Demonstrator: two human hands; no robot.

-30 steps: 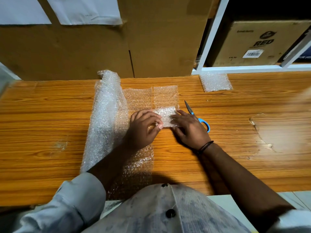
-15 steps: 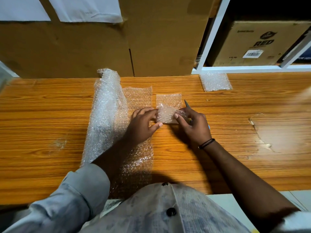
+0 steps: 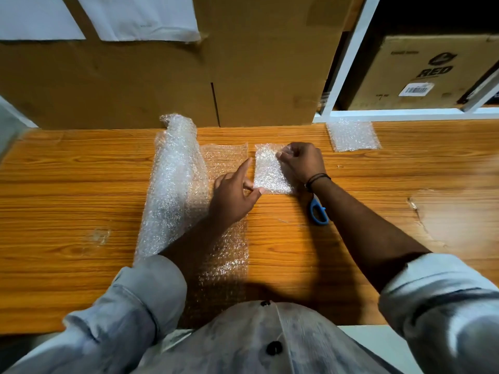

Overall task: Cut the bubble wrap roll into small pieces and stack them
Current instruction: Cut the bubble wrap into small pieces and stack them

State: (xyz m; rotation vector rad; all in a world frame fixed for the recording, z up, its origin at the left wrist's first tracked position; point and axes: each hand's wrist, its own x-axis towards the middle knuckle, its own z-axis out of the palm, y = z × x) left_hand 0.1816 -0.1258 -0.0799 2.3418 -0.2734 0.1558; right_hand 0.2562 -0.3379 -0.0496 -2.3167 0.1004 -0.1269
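A bubble wrap roll (image 3: 172,182) lies on the wooden table (image 3: 67,190), with its unrolled sheet (image 3: 226,249) spreading to the right and under my left arm. A small cut piece (image 3: 270,171), folded double, rests flat right of the sheet. My left hand (image 3: 233,195) pinches its near left corner with thumb and fingers, index finger stretched along its left edge. My right hand (image 3: 301,161) grips its far right corner. Blue-handled scissors (image 3: 318,211) lie under my right wrist, blades hidden. A stack of cut pieces (image 3: 352,136) sits at the back right.
Large cardboard boxes (image 3: 189,76) stand along the table's back edge, with white paper sheets (image 3: 140,17) on them. A white shelf frame (image 3: 348,58) holds another cardboard box (image 3: 426,74) at the back right. The table's surface is chipped at the right (image 3: 415,209).
The strip has been folded over onto itself and moved away from the sheet toward the back. My right hand went from its near end to its far right corner, uncovering the scissors' handle.
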